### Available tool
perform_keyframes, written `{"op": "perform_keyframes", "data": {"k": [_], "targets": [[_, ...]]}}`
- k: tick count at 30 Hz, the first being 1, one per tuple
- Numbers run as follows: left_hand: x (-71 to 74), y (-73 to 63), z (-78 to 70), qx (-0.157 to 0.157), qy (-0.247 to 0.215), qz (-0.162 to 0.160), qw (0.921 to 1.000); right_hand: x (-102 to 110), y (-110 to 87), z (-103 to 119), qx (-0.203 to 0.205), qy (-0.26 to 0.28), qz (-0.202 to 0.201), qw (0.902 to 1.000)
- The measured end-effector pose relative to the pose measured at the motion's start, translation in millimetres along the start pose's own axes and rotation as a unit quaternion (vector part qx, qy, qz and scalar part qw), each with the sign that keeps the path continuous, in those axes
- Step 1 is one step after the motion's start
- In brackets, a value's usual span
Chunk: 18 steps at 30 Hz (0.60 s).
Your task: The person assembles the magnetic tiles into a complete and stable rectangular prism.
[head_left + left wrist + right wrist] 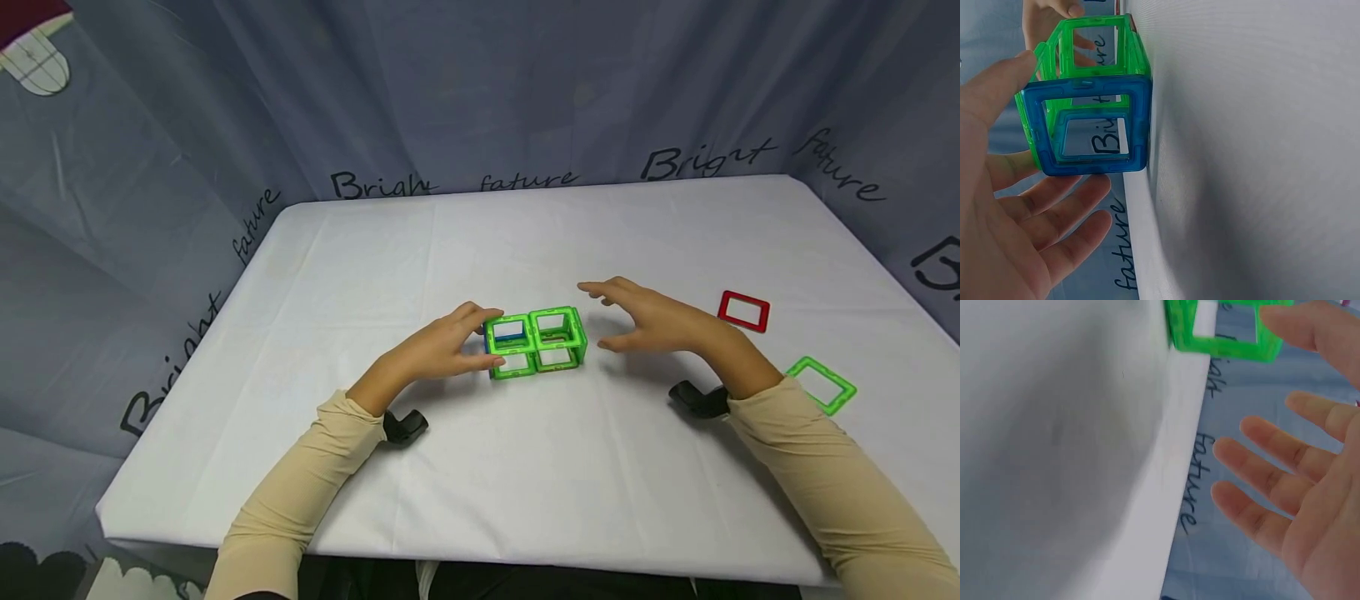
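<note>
Two joined cubes of see-through magnetic tiles stand on the table, mostly green, with a blue square tile closing the left end. My left hand pinches that left end, thumb on the near side and index finger on the far side. In the left wrist view its other fingers spread below the blue tile. To the right of the cubes, my right hand holds nothing, fingers apart and palm facing them. A gap shows between it and the green end in the head view.
A red square tile and a loose green square tile lie at the right, beyond and beside my right forearm. Black wrist cameras hang under both wrists. A grey curtain with lettering surrounds the white-covered table.
</note>
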<state>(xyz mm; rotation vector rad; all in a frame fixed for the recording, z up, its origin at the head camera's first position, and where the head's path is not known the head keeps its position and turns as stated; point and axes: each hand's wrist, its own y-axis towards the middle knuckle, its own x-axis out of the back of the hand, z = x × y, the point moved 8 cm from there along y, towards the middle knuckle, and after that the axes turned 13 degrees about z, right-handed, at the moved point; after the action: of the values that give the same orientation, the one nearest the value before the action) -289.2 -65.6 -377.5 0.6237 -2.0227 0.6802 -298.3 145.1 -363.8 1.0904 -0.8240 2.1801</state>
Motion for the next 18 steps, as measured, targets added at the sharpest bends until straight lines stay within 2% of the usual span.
{"op": "perform_keyframes", "data": {"k": [7, 15, 18], "targets": [[0.1, -0.9, -0.8, 0.001, -0.002, 0.003, 1.0, 9.7, -5.8, -10.6, -0.017, -0.001, -0.02, 0.9996], [0.3, -0.4, -1.0, -0.001, -0.002, 0.004, 1.0, 22.4, -15.0, -23.4, -0.06, 0.001, -0.028, 0.9978], [0.3, -0.4, -0.7, 0.0, -0.003, 0.004, 1.0, 29.7, -19.7, -34.5, -0.078, -0.011, -0.035, 0.9963]]}}
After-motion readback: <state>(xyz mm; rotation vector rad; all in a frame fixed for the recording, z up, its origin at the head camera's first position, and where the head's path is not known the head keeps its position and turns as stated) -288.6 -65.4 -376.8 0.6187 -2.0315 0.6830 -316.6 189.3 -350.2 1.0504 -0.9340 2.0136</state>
